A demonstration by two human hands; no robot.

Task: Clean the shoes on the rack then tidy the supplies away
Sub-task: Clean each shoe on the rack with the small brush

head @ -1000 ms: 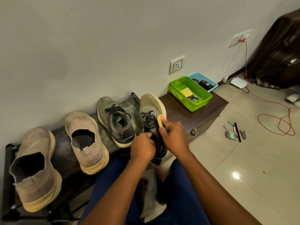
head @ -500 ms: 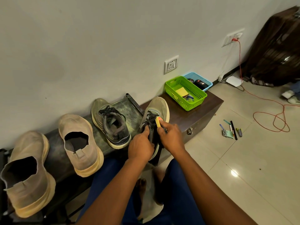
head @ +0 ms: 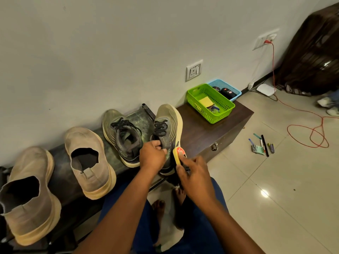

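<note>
Left hand (head: pixel 153 156) gripped the collar of a grey lace-up sneaker with cream sole (head: pixel 167 129), tilted at the rack's (head: pixel 60 173) right end. Right hand (head: pixel 194 176) pinched a yellow sponge applicator with red label (head: pixel 178 154) against the sneaker's side. Green plastic basket (head: pixel 211 103) sat on the brown wooden box's (head: pixel 207 132) far right corner.

Four shoes line the rack: two beige slip-on shoes (head: pixel 88 160) and two grey lace-up sneakers (head: pixel 122 134), one of them in a person's two hands (head: pixel 152 156). One yellow shoe-polish sponge (head: pixel 178 154), two plastic baskets, one green basket (head: pixel 211 103) and one blue basket (head: pixel 224 88), two wall sockets (head: pixel 194 70) and one red cable (head: pixel 308 132) complete the count.
</note>
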